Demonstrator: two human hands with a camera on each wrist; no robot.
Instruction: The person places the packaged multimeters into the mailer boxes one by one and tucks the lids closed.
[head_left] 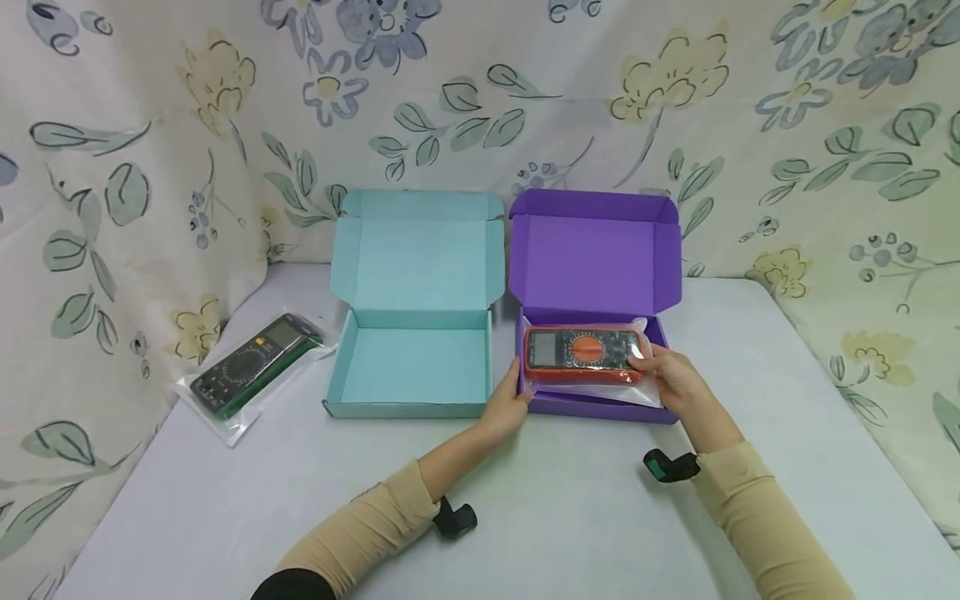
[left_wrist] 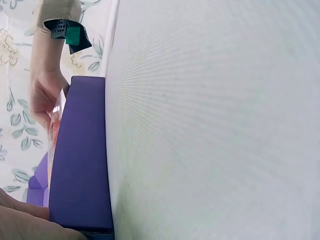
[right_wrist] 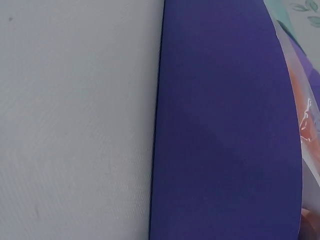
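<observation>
A red multimeter [head_left: 587, 348] in a clear plastic bag lies over the open purple box [head_left: 600, 406], partly inside it. My right hand [head_left: 682, 390] pinches the bagged multimeter at its right end, thumb on top; the fingers underneath are hidden. At the box's front left corner, my left hand [head_left: 504, 414] grips the cardboard. In the left wrist view the purple front wall [left_wrist: 82, 155] stands beside the left fingers [left_wrist: 30, 222]. The right wrist view shows mostly that same wall [right_wrist: 225, 125], with the plastic bag [right_wrist: 307, 115] bulging above its edge.
An open light teal box [head_left: 420, 362] stands left of the purple one, its lid raised. Further left, a green and black multimeter [head_left: 255, 362] in a clear bag lies on the white table [head_left: 585, 517]. A floral curtain [head_left: 465, 100] hangs behind.
</observation>
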